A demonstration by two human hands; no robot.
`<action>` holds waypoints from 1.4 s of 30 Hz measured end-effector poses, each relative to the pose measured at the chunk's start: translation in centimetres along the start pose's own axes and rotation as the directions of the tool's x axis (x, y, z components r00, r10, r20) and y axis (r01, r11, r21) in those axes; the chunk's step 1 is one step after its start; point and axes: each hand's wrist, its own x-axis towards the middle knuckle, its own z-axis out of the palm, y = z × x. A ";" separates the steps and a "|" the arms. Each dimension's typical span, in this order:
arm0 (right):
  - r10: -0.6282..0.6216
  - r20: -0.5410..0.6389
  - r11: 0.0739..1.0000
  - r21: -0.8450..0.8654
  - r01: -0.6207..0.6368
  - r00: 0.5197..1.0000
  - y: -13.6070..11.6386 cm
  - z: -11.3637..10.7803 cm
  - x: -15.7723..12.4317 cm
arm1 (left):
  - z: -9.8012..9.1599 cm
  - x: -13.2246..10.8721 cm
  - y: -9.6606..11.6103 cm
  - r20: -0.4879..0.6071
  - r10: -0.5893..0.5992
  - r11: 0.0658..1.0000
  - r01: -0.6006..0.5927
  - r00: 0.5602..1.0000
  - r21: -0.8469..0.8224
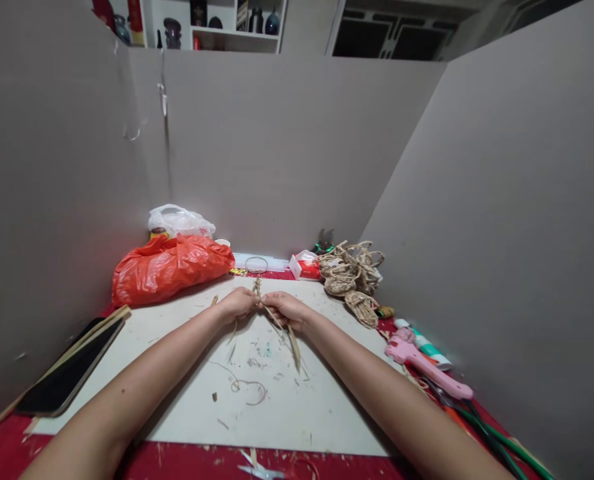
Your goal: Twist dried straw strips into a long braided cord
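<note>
Over the middle of the white board (287, 407), my left hand (240, 303) and my right hand (285, 311) meet fingertip to fingertip. Both are closed on strips of dried straw (293, 348), whose loose ends hang below the right hand. A short braided piece of the straw (257, 287) sticks up beyond the fingertips. A thin ring (257, 265) shows just past the braid; whether it is joined to it I cannot tell. The exact pinch is partly hidden by the fingers.
An orange plastic bag (171, 270) lies back left, a phone (71, 367) front left. Woven straw slippers (351, 277) are piled back right. A pink glue gun (427, 367) rests along the right edge, scissors (261, 469) at the front. Grey partitions (277, 147) enclose the table.
</note>
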 end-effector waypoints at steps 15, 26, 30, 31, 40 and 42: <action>-0.328 -0.148 0.793 -0.579 0.187 0.933 1.5 1.5 0.6 | -0.1 -1.0 -1.1 -0.078 0.114 0.986 -0.103 0.990 0.130; -0.476 -0.080 0.526 -0.824 0.211 0.876 1.6 0.6 0.5 | -0.2 0.2 -1.6 -0.025 0.027 0.999 -0.026 0.999 0.045; -0.444 -0.135 0.540 -0.829 0.144 0.886 0.9 0.8 0.0 | -0.1 -0.1 -1.5 -0.043 0.024 1.000 -0.024 0.999 0.006; -0.429 -0.152 0.553 -0.824 0.126 0.891 0.8 1.1 -0.1 | 0.0 -0.1 -1.5 -0.046 0.023 1.000 -0.023 0.999 -0.004; -0.230 -0.205 0.662 -0.749 -0.001 0.952 1.7 3.8 0.0 | -0.2 0.0 -1.8 -0.019 0.027 0.992 -0.030 0.999 -0.126; -0.194 -0.181 0.665 -0.747 -0.007 0.964 1.6 4.3 -0.5 | -0.3 -0.1 -1.8 -0.013 0.025 0.988 -0.027 1.000 -0.150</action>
